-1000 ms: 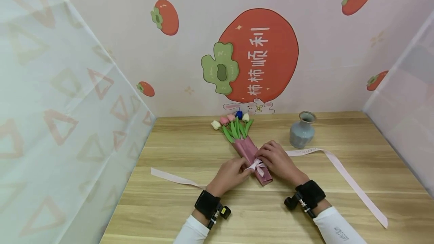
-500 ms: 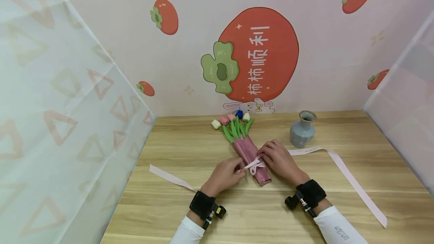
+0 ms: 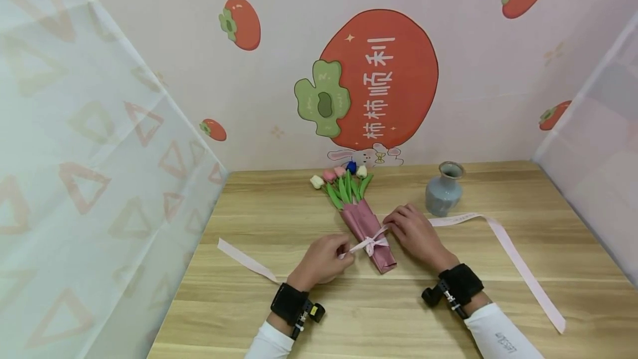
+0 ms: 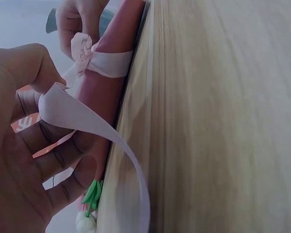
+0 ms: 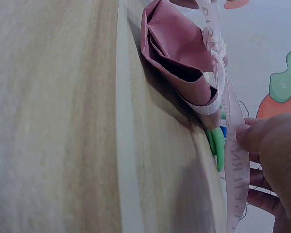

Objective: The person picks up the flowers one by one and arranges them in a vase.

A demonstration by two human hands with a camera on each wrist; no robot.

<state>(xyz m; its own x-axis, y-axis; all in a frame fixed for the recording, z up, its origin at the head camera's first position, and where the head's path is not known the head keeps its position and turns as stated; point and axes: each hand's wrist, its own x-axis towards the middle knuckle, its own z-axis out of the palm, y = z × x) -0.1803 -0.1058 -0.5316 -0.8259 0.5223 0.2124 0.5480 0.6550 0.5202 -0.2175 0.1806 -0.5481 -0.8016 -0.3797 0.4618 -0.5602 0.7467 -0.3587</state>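
Since a second ago the left hand (image 3: 321,259) has drawn away from the bouquet toward its own side, and the pale pink satin ribbon (image 3: 370,246) now runs straighter through a smaller knot; the right hand (image 3: 412,236) has edged slightly outward.

Nearest me are two white sleeves (image 3: 503,334), the right one printed with dark lettering that seems to begin "Les"; the rest I can't make out. Black wrist straps (image 3: 461,283) carry small cameras.

The left thumb and a finger pinch one strand of ribbon, the other fingers loosely bent. The right thumb presses the opposite strand against its fingers. Letters on that strand appear reversed from the right wrist, something like "IS ETERN", the remainder hidden.

Between the hands, flat on the wood-grain table (image 3: 379,320), lies the tulip bouquet in dusky mauve paper (image 3: 361,218), the ribbon wrapped around its lower part, knot on top. Loose tails trail to both sides. The white, pink and blue flower heads (image 3: 329,176) point toward the wall.

Beyond the right hand stands a grey-blue glazed vase (image 3: 443,195), upright. Behind, the pale wall (image 3: 279,71) shows a big red persimmon (image 3: 413,82) lettered 柿柿顺利 in white.
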